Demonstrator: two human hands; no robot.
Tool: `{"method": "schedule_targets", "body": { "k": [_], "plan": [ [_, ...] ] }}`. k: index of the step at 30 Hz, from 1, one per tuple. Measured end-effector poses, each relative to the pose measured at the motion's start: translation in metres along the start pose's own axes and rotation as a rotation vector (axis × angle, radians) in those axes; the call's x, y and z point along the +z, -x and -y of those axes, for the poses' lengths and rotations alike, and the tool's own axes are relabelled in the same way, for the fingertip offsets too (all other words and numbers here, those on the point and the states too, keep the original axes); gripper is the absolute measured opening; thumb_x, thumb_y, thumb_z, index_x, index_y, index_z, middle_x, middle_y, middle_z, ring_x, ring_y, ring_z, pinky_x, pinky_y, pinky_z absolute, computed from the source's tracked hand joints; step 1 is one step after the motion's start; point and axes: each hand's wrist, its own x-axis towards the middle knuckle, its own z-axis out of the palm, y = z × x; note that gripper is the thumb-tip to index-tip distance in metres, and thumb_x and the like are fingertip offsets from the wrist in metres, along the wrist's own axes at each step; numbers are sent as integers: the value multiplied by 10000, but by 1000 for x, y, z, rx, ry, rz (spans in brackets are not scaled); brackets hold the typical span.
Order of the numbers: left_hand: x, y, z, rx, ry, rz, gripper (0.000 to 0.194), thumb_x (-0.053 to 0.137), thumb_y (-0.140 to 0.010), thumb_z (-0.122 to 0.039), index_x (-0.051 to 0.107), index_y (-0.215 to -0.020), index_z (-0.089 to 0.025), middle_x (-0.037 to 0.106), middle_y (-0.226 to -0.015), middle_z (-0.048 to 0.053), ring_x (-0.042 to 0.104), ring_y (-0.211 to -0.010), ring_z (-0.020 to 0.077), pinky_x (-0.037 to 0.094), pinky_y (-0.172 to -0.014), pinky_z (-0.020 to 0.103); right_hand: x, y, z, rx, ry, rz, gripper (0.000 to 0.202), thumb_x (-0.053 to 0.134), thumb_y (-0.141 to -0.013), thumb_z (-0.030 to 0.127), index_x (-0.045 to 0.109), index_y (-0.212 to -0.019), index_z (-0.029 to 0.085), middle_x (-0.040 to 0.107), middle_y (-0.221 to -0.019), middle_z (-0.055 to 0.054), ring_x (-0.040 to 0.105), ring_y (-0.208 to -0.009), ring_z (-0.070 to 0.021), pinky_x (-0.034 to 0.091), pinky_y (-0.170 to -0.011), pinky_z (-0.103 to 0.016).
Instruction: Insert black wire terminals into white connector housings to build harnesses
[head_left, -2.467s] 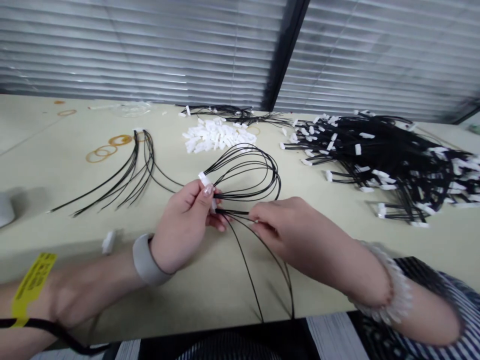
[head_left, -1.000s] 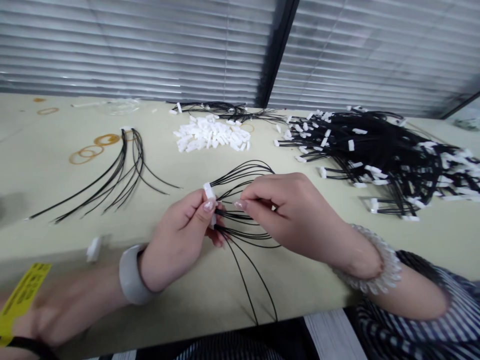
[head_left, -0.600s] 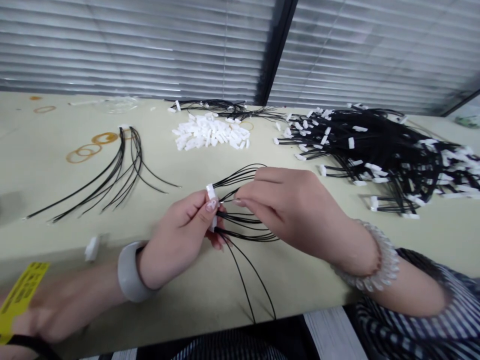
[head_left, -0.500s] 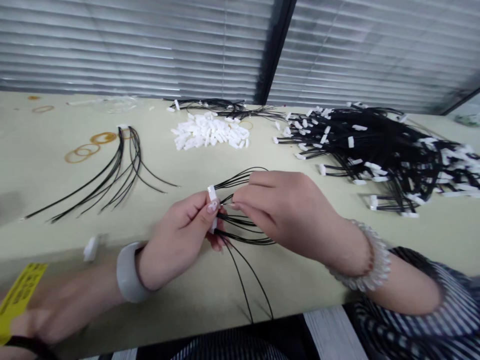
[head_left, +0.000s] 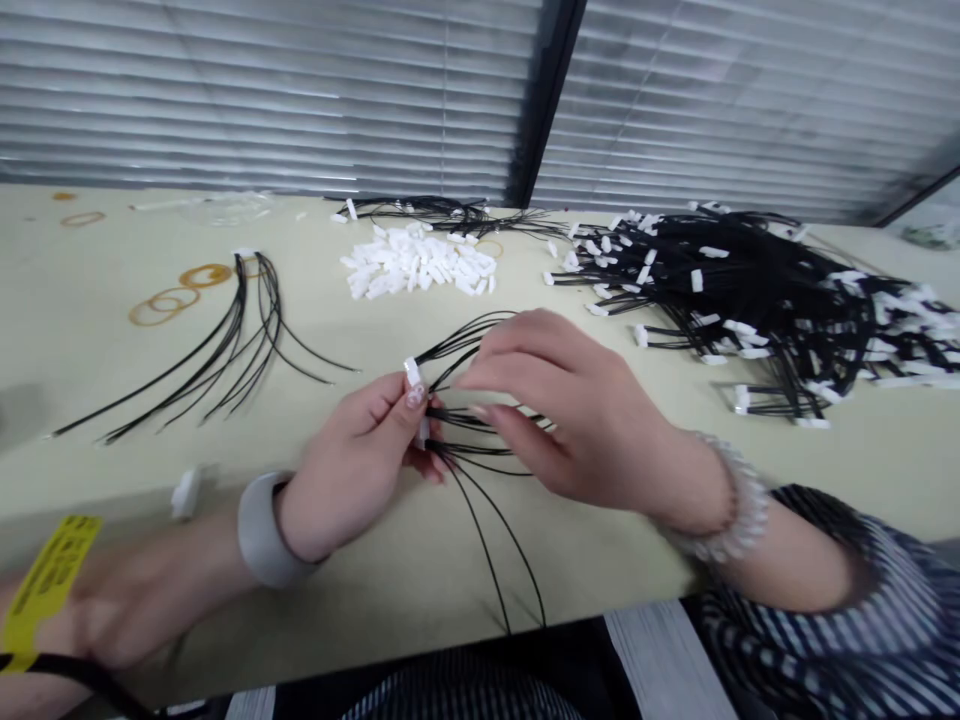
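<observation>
My left hand (head_left: 352,465) pinches a white connector housing (head_left: 412,372) between thumb and fingers, the thumb covering its middle. Several black wires (head_left: 459,340) run out of the housing to the right, and two hang down toward the table's front edge. Over those wires is my right hand (head_left: 600,430), its thumb apart from the fingers and nothing visible between them. Some wires pass behind this hand and are hidden there.
Loose white connectors (head_left: 420,262) lie heaped at the back. To the right is a large pile of black wire harnesses (head_left: 720,280). A wire bundle (head_left: 244,330) and rubber bands (head_left: 204,276) lie at left. One white piece (head_left: 185,493) sits near my left forearm.
My right thumb and fingers have parted from their pinch beside the housing, and the hand has risen slightly. My left hand and the connector have shifted a little left and up in view.
</observation>
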Motion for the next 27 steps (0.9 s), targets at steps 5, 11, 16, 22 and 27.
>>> {"method": "schedule_targets", "body": {
  "k": [5,11,16,22,27],
  "plan": [
    [-1,-4,3,-61,157,-100,213,505,-848,-350,516,-778,-148,525,-623,-29,554,-475,86,499,-464,220,-22,25,15,153,-211,132,248,471,-707,-14,587,-888,111,535,-830,-61,484,-761,-118,427,-662,-251],
    [-2,-2,6,-25,123,-92,234,497,-853,-385,526,-810,-156,543,-673,-22,576,-527,88,515,-530,232,-7,38,23,454,-412,493,75,529,-830,241,575,-833,180,535,-741,12,463,-662,-73,384,-604,-204],
    [-2,1,4,22,68,-83,232,488,-858,-382,526,-810,-159,555,-676,-18,589,-547,99,513,-538,233,1,31,31,640,-634,577,334,580,-764,511,596,-887,200,416,-521,72,318,-478,-49,275,-435,-172],
    [-2,1,3,11,88,-136,222,498,-850,-374,526,-795,-161,550,-716,-16,601,-568,104,535,-552,256,1,44,37,572,208,440,273,446,-862,285,589,-647,194,518,-514,19,362,-444,-72,234,-473,-224],
    [-1,-1,2,-37,143,-168,211,483,-859,-348,501,-772,-156,515,-666,-35,582,-505,91,515,-509,246,-17,75,38,713,810,156,268,464,-861,350,668,-769,205,502,-419,-6,364,-335,-118,189,-418,-242]
  ]
}}
